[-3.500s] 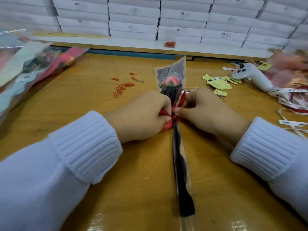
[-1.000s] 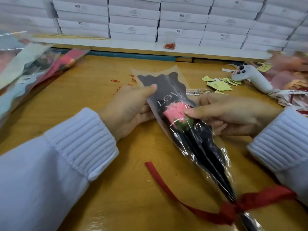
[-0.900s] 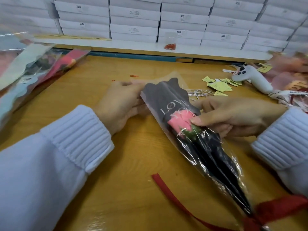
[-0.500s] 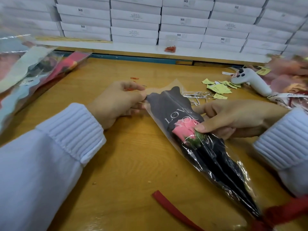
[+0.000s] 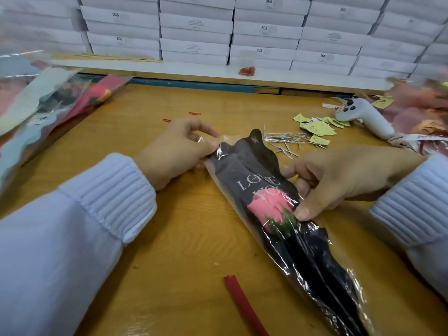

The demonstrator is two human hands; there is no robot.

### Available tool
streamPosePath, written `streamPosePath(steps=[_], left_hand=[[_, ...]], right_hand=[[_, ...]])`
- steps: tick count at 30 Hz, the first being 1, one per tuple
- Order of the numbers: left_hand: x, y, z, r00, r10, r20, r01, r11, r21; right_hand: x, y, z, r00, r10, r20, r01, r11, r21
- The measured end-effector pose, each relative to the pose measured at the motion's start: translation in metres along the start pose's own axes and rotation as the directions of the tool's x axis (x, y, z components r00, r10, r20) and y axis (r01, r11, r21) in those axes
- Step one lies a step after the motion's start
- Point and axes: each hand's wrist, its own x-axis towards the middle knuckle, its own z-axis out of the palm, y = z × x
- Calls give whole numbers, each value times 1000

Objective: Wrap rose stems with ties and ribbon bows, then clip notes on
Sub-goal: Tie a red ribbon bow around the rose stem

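A pink rose in a black and clear sleeve (image 5: 278,214) lies slanted on the wooden table (image 5: 181,238), its printed open end towards the far left. My left hand (image 5: 177,154) pinches the clear top corner of the sleeve. My right hand (image 5: 339,178) holds the sleeve's right edge, thumb pressing by the rose head. A red ribbon tail (image 5: 242,304) trails across the table at the near edge. Yellow notes (image 5: 317,128) lie far right, silver twist ties (image 5: 286,141) beside them, and loose red paper clips (image 5: 194,113) lie beyond my left hand.
Wrapped roses (image 5: 48,112) are piled at the left edge. A white handheld tool (image 5: 363,117) and printed ribbons (image 5: 424,139) lie at the right. Stacked white boxes (image 5: 218,32) line a shelf behind, with a small bag of red clips (image 5: 247,70) on it.
The tied rose was turned slantwise and pulled nearer, its bow leaving the bottom of the view. My left hand moved from under the sleeve's top to pinching its clear corner.
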Motion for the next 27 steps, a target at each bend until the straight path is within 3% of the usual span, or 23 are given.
streamPosePath(steps=[1,4,7,10,12,15,17,19,21,27], left_hand=[[0,-1,0,1000,9,-7,-9,1000,-24],[1,-2,2,999,35,-10,-36,998,-57],[1,-3,1,996,87,-1,-87,995,-43],[1,-4,1,992,125,17,-126,992,25],[2,-5,2,990,141,27,-142,989,46],[3,-6,3,990,140,26,-141,989,40],[4,-7,4,991,131,25,-133,989,66],[5,-7,4,991,129,28,-131,988,81],[5,-8,3,989,141,34,-143,986,81],[3,-7,6,982,181,43,-183,982,44]], right_hand=[[-2,3,-1,1000,-2,20,1,996,86],[-3,10,-4,1000,-3,-2,3,997,80],[0,9,-4,999,-6,35,-8,922,387],[8,15,-10,979,97,-178,-8,895,445],[12,24,-19,874,220,-433,-67,938,341],[19,46,-37,553,237,-799,-237,964,121],[21,59,-44,427,206,-880,-301,951,77],[23,71,-47,363,219,-906,-364,928,78],[24,78,-49,345,256,-903,-404,909,104],[26,82,-48,407,309,-860,-471,877,92]])
